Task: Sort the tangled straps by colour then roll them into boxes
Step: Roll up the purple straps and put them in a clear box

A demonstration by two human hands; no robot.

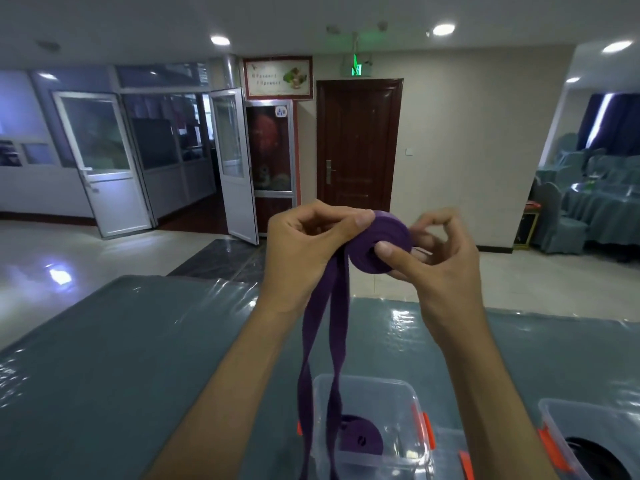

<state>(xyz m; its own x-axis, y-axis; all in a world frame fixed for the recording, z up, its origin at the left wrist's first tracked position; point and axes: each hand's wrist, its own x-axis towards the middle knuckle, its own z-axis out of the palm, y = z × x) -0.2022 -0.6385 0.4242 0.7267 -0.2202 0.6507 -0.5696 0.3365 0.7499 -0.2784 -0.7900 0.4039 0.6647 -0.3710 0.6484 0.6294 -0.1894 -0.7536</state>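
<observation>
Both hands are raised above the table (138, 341), the left hand (301, 251) just left of a half-wound roll of strap (377, 244) and the right hand (443, 268) just right of it, each touching the roll. Two tails of the strap (322, 341) hang down from the roll between the forearms, passing in front of an open box (398, 403) that stands on the table's near edge with another rolled strap (360, 439) lying inside it. A second box (568, 414) stands to the right of the first, apart from it, with a coiled strap (599, 455) inside.
</observation>
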